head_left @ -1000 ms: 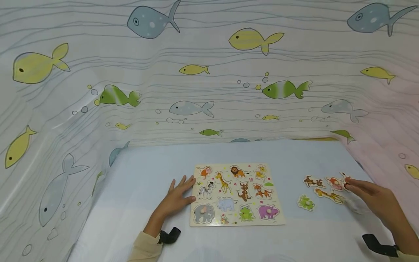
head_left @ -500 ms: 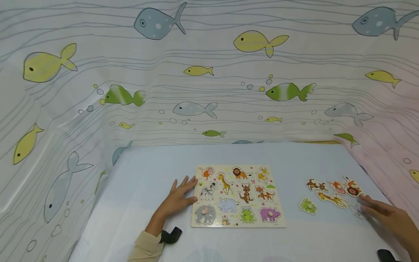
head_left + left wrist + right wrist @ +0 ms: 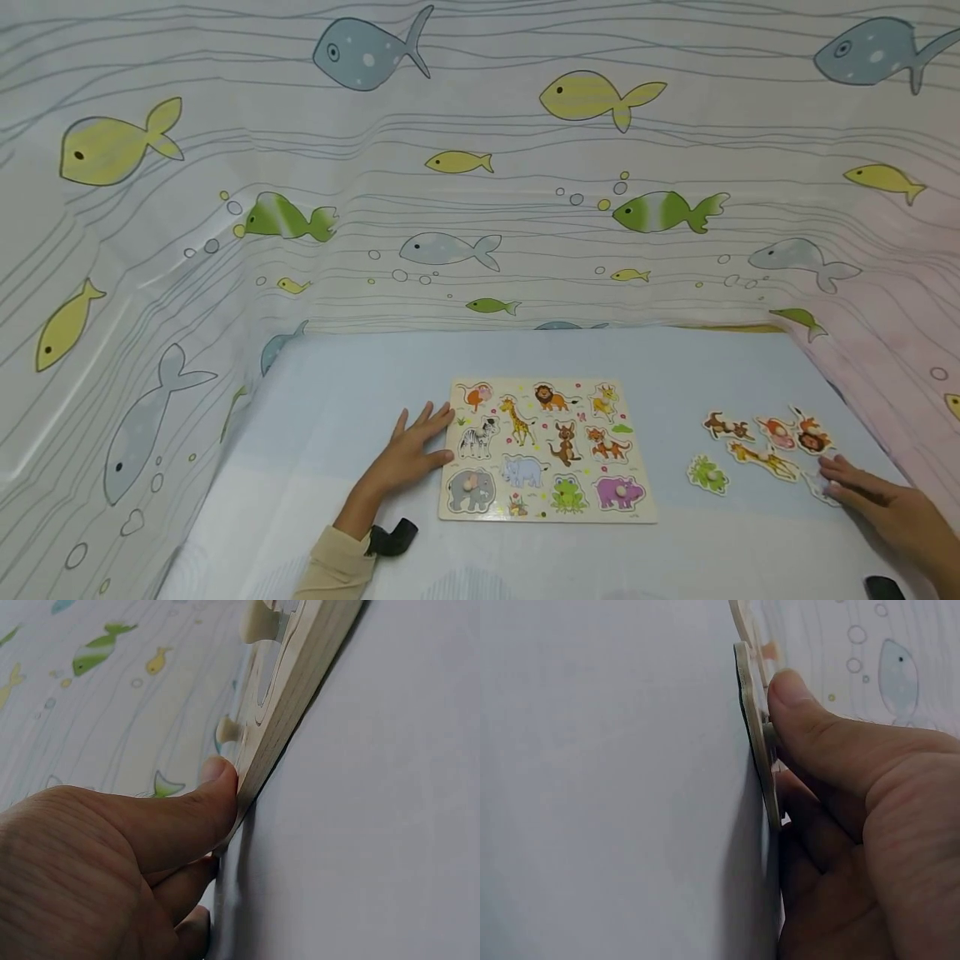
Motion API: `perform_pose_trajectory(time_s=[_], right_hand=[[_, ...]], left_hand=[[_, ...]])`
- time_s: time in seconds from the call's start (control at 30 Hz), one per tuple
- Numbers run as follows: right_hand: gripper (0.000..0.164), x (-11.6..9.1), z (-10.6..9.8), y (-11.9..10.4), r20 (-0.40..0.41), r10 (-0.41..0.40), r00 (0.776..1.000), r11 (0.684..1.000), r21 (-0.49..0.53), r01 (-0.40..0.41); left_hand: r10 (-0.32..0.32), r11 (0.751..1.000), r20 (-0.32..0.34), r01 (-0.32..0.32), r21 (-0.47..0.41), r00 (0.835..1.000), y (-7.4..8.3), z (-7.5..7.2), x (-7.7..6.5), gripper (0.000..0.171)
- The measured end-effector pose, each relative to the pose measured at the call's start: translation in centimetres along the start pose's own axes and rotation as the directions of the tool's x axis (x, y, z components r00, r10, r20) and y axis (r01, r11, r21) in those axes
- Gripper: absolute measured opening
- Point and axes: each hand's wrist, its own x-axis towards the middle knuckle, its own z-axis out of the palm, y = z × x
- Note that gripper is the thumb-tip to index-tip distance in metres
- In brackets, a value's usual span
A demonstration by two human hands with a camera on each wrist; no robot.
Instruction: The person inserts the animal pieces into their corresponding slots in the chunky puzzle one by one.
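A wooden knob puzzle board (image 3: 551, 510) with animal pictures lies in the middle of the table in the head view. My left hand (image 3: 408, 454) rests at its left edge with fingers spread; in the left wrist view the thumb (image 3: 214, 780) touches the board's edge. At the right, my right hand (image 3: 881, 504) pinches the knob of a pale puzzle piece (image 3: 816, 492), partly hidden under the fingers. In the right wrist view the piece (image 3: 756, 727) lies against the table, thumb at its knob. A lion piece (image 3: 813, 437) lies just beyond those fingertips.
Left of the right hand lie a giraffe piece (image 3: 761, 461), a green piece (image 3: 707, 475), a brown piece (image 3: 727, 426) and a pinkish-orange piece (image 3: 776, 432). An elephant piece (image 3: 471, 490) and a purple hippo piece (image 3: 619, 493) sit in the board. A fish-patterned sheet (image 3: 360, 292) surrounds the table.
My right hand has moved from the lion piece down and toward me to the pale piece, leaving the lion on the table. The left hand stays at the board; the head view has shifted slightly.
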Motion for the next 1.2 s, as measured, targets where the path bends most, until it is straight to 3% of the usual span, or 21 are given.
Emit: perform_pose_trajectory(time_s=[0.33, 0.77, 0.97, 1.2], right_hand=[[0.042, -0.2, -0.1, 1.2, -0.018, -0.146, 0.989, 0.989, 0.034, 0.147], [0.038, -0.2, 0.2, 1.6, -0.084, -0.164, 0.983, 0.981, 0.089, 0.171], [0.044, -0.1, 0.2, 1.7, -0.063, -0.093, 0.994, 0.991, 0.091, 0.098], [0.055, 0.0, -0.4, 1.5, 0.013, 0.068, 0.998, 0.994, 0.090, -0.069]], left_hand=[[0.002, 1.000, 0.004, -0.002, -0.001, 1.000, 0.2, -0.1, 0.0, 0.071], [-0.014, 1.000, -0.007, 0.014, -0.003, 1.000, 0.1, 0.0, 0.0, 0.070], [-0.009, 1.000, 0.006, 0.009, -0.006, 1.000, 0.2, 0.0, 0.0, 0.071], [-0.004, 1.000, 0.007, 0.004, -0.009, 1.000, 0.3, -0.2, -0.1, 0.070]])
